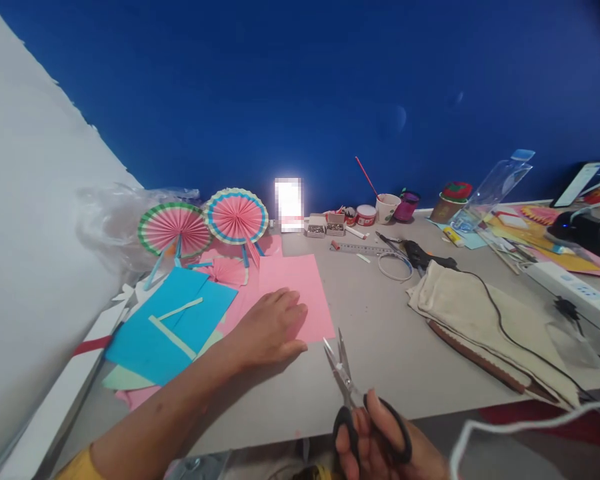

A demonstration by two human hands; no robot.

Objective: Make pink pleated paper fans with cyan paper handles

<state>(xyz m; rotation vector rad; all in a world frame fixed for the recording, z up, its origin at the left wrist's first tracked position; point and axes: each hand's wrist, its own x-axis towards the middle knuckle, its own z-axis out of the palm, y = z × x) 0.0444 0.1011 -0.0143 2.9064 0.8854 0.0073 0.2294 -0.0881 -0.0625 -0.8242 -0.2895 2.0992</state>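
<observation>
My left hand (275, 327) lies flat on a sheet of pink paper (314, 293), fingers stretched out over its lower left part. At the table's front edge, my right hand (380, 437) has its thumb and fingers through the black handles of a pair of scissors (347, 380). The blades stand apart and point away from me, just short of the paper's lower right corner. Blue paper sheets (175, 320) with pale green strips on them lie left of my left hand. Behind them stand two pleated paper fans (237, 217), mostly pink with green, blue and cream rims.
Along the blue wall are boxes of small metal pieces (317, 227) and a paper cup (387, 208). A ruler (365, 249), a glue gun (425, 255) and a folded cloth (480, 327) lie to the right, near a power strip (575, 293). A black cord crosses the cloth.
</observation>
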